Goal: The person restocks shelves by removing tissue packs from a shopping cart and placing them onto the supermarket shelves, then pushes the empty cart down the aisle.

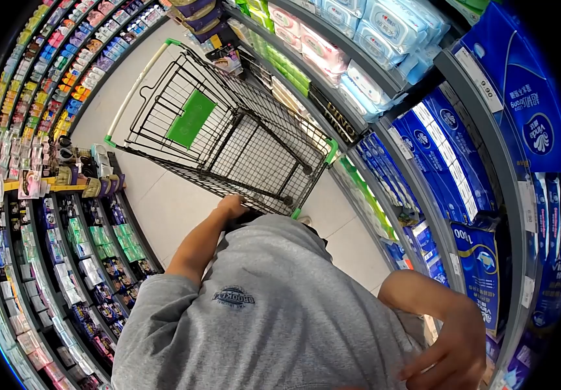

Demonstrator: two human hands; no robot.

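Note:
A black wire shopping cart (254,146) with green corners and a green panel (191,119) stands in the aisle in front of me, its basket holding nothing. My left hand (232,206) is closed at the cart's near side rim; its fingertips are hidden. My right hand (446,357) is raised close to my body at the lower right, arm bent. Its fingers are partly curled and apart, slightly blurred, with nothing visible in them. The grey T-shirt (280,305) on my torso fills the lower middle.
Right of me, shelves hold blue tissue packs (440,156) and wipes packs (384,32), with price tags (479,78) on the edges. On the left, curved-looking shelves (66,247) carry many small packaged goods. Pale floor tiles (157,214) show around the cart.

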